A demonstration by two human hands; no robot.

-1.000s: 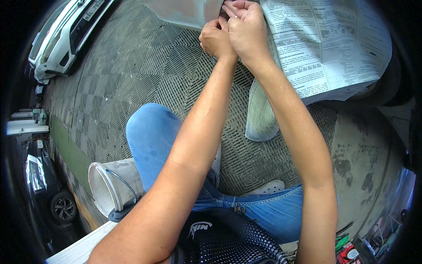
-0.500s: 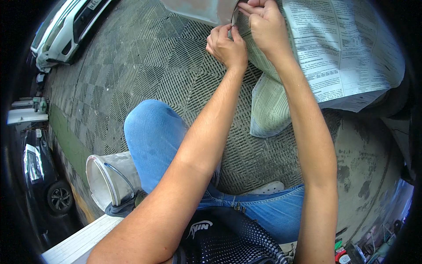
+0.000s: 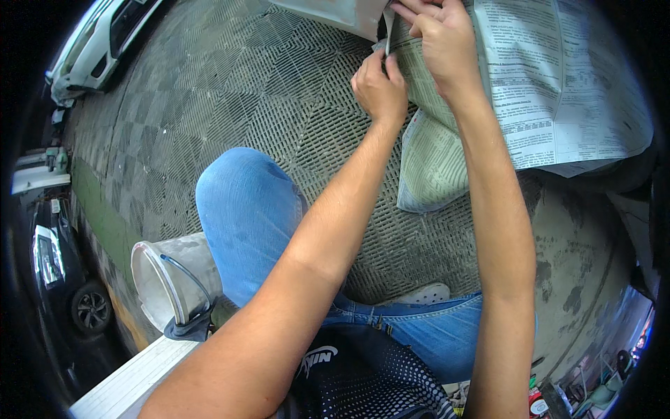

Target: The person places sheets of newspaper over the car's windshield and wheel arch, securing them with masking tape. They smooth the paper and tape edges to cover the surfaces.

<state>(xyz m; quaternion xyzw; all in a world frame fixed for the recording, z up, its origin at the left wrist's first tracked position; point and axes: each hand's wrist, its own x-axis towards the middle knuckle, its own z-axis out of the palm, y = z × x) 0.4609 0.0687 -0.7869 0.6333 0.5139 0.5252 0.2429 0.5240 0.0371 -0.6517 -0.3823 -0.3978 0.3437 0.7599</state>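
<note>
My left hand (image 3: 382,91) pinches the end of a thin pale strip (image 3: 388,35) between thumb and forefinger, just below the right corner of the pale panel (image 3: 342,15). The strip runs up from there to that corner. My right hand (image 3: 447,45) is bent at the panel's right edge, fingers towards it; I cannot tell whether they grip anything. Printed newspaper sheets (image 3: 530,91) spread to the panel's right. If I pull the strip too sharply or at a bad angle, I think it could snap or drag on the paper; a careless right wrist might crease or tear the sheets. Well to the near left of the panel, the whitish bucket (image 3: 192,255) shows only its pale inner wall; its bottom is hidden.
</note>
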